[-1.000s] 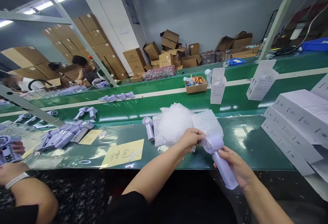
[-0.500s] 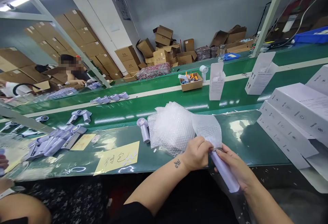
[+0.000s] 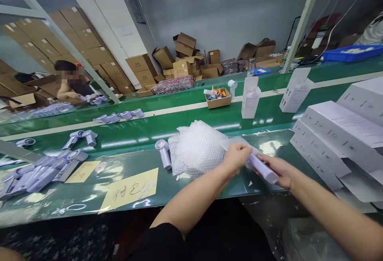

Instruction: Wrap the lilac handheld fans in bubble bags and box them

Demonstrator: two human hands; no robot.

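A lavender handheld fan (image 3: 263,168) is in my right hand (image 3: 281,171), whose fingers wrap its handle. Its head end lies inside or behind a translucent bubble-wrap bag (image 3: 235,141), smeared by motion. My left hand (image 3: 237,155) is closed on the bag's edge beside the fan; the fingertips are partly hidden. Left of the hands lies a heap of bubble-wrap bags (image 3: 199,149) on the green worktop. Another lavender fan (image 3: 163,154) rests against the heap's left side.
White printed boxes (image 3: 326,133) are stacked at right. Two open white boxes (image 3: 250,99) and a small carton of tools (image 3: 219,99) stand on the conveyor. More fans (image 3: 44,169) are piled at left near a yellow note (image 3: 130,189). A co-worker (image 3: 72,81) sits across.
The fan's handle end has swung upward, so the fan lies flatter, and the bag has dropped lower with it. My left hand has moved slightly up. The whole view has shifted.
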